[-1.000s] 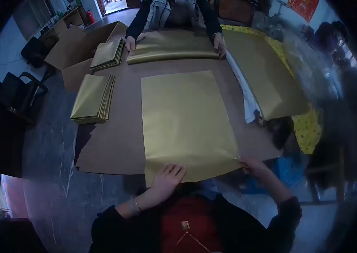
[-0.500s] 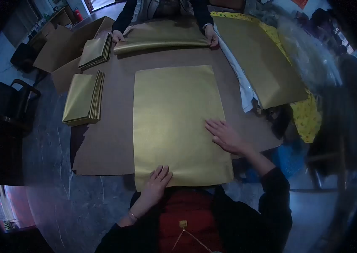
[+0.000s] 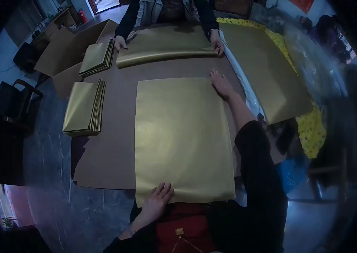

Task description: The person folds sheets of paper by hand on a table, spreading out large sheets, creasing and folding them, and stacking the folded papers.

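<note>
A gold paper sheet [image 3: 182, 135] lies flat and unfolded before me, its near edge by my body. My left hand [image 3: 157, 204] rests on its near edge, left of the middle, fingers stretched out over the paper. At the sheet's far right corner is my right hand [image 3: 222, 85], fingers extended and apart, holding nothing that I can see. Across the table, a co-worker's hands [image 3: 216, 43] hold the ends of another gold sheet [image 3: 165, 42], whose near edge is curled over in a roll.
Brown cardboard [image 3: 106, 162] covers the table. On the left stand two stacks of folded gold paper [image 3: 79, 105], with an open cardboard box [image 3: 58, 50] beyond. More flat gold sheets [image 3: 267, 71] lie at right over yellow patterned cloth [image 3: 312, 135]. A black chair [image 3: 12, 99] stands left.
My right hand has slid from the sheet's right side up to its far right corner. My left hand stays at the near edge. The view has tilted slightly.
</note>
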{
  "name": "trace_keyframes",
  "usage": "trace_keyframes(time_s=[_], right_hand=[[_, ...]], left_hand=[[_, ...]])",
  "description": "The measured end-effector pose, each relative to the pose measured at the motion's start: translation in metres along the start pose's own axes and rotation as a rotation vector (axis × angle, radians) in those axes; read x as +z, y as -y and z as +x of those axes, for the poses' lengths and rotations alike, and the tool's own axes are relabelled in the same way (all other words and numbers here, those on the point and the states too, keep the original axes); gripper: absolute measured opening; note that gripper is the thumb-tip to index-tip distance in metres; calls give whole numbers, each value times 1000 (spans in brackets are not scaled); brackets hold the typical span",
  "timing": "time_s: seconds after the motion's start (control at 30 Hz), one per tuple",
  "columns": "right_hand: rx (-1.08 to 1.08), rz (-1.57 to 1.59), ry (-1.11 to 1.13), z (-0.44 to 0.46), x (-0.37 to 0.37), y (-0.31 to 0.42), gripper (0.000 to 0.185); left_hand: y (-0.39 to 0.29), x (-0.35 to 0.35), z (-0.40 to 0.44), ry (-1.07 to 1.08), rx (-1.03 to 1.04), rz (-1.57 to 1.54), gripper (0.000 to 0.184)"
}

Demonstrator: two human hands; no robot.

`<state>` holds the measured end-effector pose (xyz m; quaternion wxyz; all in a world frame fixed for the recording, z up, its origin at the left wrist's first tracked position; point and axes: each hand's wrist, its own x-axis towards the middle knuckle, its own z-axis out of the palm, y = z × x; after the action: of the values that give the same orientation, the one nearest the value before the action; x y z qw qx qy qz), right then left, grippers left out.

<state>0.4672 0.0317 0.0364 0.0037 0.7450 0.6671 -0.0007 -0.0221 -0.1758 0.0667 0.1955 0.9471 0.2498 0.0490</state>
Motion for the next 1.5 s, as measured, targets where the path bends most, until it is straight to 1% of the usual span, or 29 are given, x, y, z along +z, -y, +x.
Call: trace_keyframes(time_s=[0.03, 0.07, 0.13, 0.2, 0.27, 0.3, 0.33, 0.37, 0.47, 0.5, 0.53, 0.6, 0.63, 0.7, 0.73, 0.77, 0.8, 0.87, 0.93, 1.0, 1.07, 1.1, 1.17, 1.23, 1.27, 1.33, 1.37, 1.43, 1.5], right_hand=[[-5, 5, -1, -5, -2, 5, 51], [68, 639, -68, -15, -1, 11, 50], [-29, 1056, -168, -54, -10, 20, 51], [-194, 783, -145, -113, -29, 21, 50], [-178, 655, -12, -167, -56, 40, 47], [-156, 576, 64, -195, -68, 53, 47], [-217, 557, 145, -220, -58, 48, 49], [-272, 539, 228, -242, -47, 40, 51], [-322, 590, 262, -287, -37, 47, 59], [-303, 589, 263, -294, -46, 52, 60], [-288, 594, 265, -299, -51, 57, 60], [-284, 547, 234, -305, -56, 63, 60], [-287, 494, 270, -305, -57, 63, 60], [-319, 448, 244, -306, -50, 59, 61], [-358, 396, 225, -305, -46, 58, 62], [-379, 263, 130, -301, -41, 60, 52], [-376, 267, 127, -300, -39, 59, 52], [-61, 675, 224, -294, -37, 56, 30], [-79, 677, 154, -282, -37, 53, 24], [-96, 677, 81, -267, -40, 57, 26], [283, 895, 161, -249, -46, 68, 30], [283, 895, 159, -239, -46, 70, 30], [295, 834, 11, -222, -44, 72, 33], [326, 755, 40, -210, -33, 71, 36], [357, 673, 67, -204, -29, 70, 38], [404, 653, 97, -200, -28, 71, 40], [450, 631, 125, -199, -27, 71, 42], [462, 646, 98, -199, -30, 74, 42], [467, 659, 72, -196, -33, 77, 42]], left_hand=[[0, -1, 0, -2, -4, 9, 37], [0, -2, 0, -2, -11, 15, 37], [0, -4, 2, -53, 5, -65, 34], [3, -9, 6, -82, -3, -120, 31], [5, -18, 11, -106, -7, -183, 28], [3, -26, 15, -9, -80, -202, 24], [2, -35, 19, 91, -150, -220, 21], [2, -42, 24, 63, -106, -212, 17], [-5, -69, 31, 75, -15, -193, 18], [-1, -67, 29, 44, 63, -227, 19], [-3, -73, 29, 56, 73, -231, 19], [-8, -99, 34, 111, 209, -257, 21], [-9, -111, 37, 118, 215, -254, 21], [-9, -137, 46, 344, 163, -276, 24], [-12, -153, 54, 347, 165, -269, 24], [-14, -169, 65, 448, 85, -297, 25], [-13, -179, 77, 549, 4, -325, 26], [6, -190, 98, 611, -23, -322, 31], [28, -201, 120, 541, -12, -301, 34], [49, -218, 151, 603, -175, -339, 38], [87, -216, 178, 439, -129, -504, 40], [113, -212, 196, 383, -163, -410, 42], [146, -204, 232, 326, -196, -319, 44], [162, -195, 258, 376, -397, -276, 34], [190, -174, 264, 376, -397, -275, 34], [256, -127, 273, 269, -246, -376, 35], [249, -129, 275, 273, -243, -377, 35], [222, -137, 272, 400, -389, -219, 36], [224, -139, 269, 386, -383, -245, 36]])
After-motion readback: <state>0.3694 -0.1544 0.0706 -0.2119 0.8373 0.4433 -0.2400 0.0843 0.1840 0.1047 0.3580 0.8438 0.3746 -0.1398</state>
